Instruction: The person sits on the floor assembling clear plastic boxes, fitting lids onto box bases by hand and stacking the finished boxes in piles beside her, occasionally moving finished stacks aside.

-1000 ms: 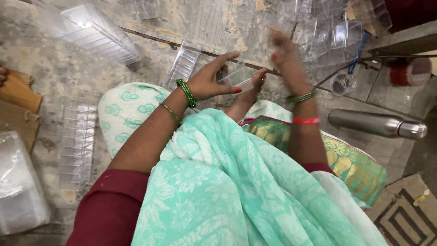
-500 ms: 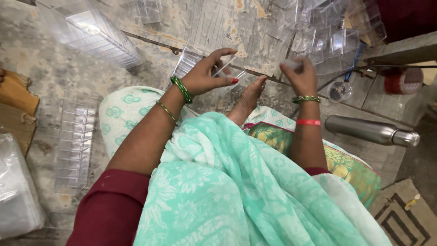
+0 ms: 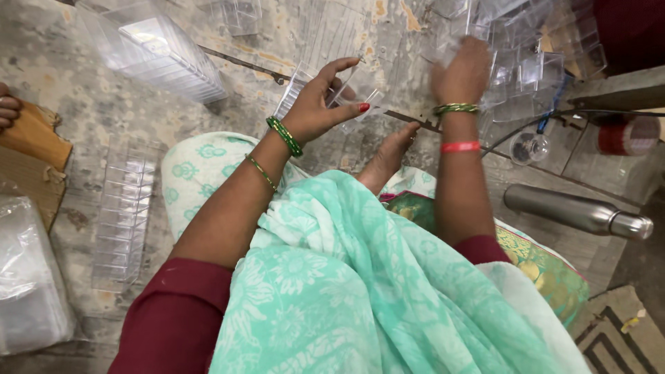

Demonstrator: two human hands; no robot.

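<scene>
A mint-green floral shawl (image 3: 360,291) drapes over maroon sleeves (image 3: 173,318), green and gold bangles (image 3: 285,136) ring the left wrist, a red band (image 3: 460,147) the right, beside a silver flask (image 3: 578,211).

The small tray (image 3: 346,93) in the left hand (image 3: 315,111) is clear, glossy hard plastic, like the pile of clear boxes (image 3: 526,55) under the right hand (image 3: 463,69). The floor (image 3: 62,76) is rough, mottled, matt stone. The bottle (image 3: 575,211) is smooth brushed metal; the draped cloth (image 3: 360,277) is soft, matt and printed.

Clear plastic bag (image 3: 28,277) lies at far left.
</scene>
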